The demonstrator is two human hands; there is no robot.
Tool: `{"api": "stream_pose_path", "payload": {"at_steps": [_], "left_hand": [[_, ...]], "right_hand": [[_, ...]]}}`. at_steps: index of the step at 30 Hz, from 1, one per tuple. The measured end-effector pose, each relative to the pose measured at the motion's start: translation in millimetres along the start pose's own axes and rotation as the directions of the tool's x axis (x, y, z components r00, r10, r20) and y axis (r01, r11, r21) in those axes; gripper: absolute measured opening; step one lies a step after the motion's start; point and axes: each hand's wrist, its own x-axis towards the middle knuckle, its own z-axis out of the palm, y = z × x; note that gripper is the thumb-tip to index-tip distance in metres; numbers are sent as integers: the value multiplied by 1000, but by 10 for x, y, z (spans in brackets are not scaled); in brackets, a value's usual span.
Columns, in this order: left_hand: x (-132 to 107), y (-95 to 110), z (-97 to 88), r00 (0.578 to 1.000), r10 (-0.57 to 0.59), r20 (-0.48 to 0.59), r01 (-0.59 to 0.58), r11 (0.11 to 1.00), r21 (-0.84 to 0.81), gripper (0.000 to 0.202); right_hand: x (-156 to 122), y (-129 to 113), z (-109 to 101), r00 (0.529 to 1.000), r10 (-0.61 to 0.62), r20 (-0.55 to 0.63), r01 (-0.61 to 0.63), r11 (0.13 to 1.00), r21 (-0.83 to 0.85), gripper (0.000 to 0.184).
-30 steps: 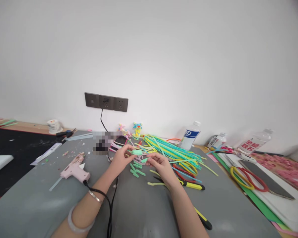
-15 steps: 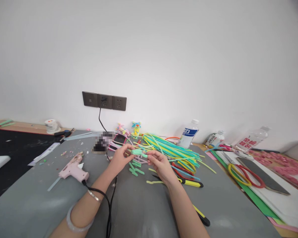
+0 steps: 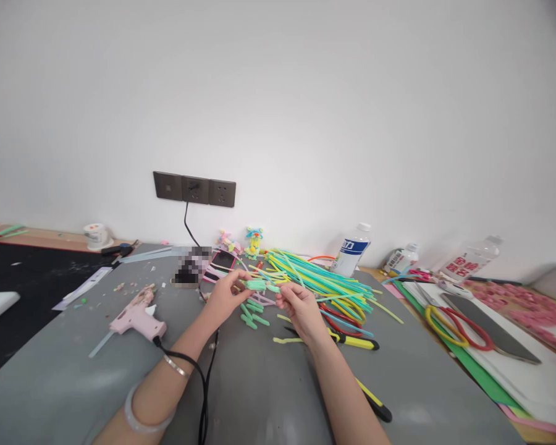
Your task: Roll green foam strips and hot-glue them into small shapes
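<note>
My left hand [image 3: 223,301] pinches a small cluster of short green pipe cleaner pieces [image 3: 256,285] between thumb and fingers, held above the table. Opposite it, my right hand [image 3: 301,311] grips one short green pipe cleaner piece [image 3: 273,288] by its right end. The free end of that piece meets the cluster's right side or lies very near it; I cannot tell whether they touch. Just below, several loose green pieces [image 3: 254,316] lie on the grey table [image 3: 269,395]. Long green and yellow pipe cleaners [image 3: 324,281] are piled beyond my right hand.
A pink hot glue gun [image 3: 138,316] lies at left, its black cable [image 3: 204,389] running under my left arm. Scissors [image 3: 461,327], a yellow-black cutter [image 3: 359,342] and a bottle [image 3: 352,250] are at right. Two small colourful figures [image 3: 254,242] stand by the wall.
My right hand has shifted slightly right with its green piece, which now shows more between my hands. My left hand stays nearly still with the cluster.
</note>
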Motion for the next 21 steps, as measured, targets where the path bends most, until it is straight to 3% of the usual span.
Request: {"api": "stream_pose_path", "payload": {"at_steps": [8,15,21], "left_hand": [[-11,40,4,1000,-3,-3,3,1000,-10,18],[-10,26,6,1000,0,-2,0,1000,-17,19],[-12,35,5,1000,-1,-4,1,1000,-16,19]], "right_hand": [[-17,19,4,997,-36,74,39,999,-37,31],[-15,10,12,999,-33,28,35,997,-69,38],[-15,-15,-3,999,-1,34,0,1000,23,34]]}}
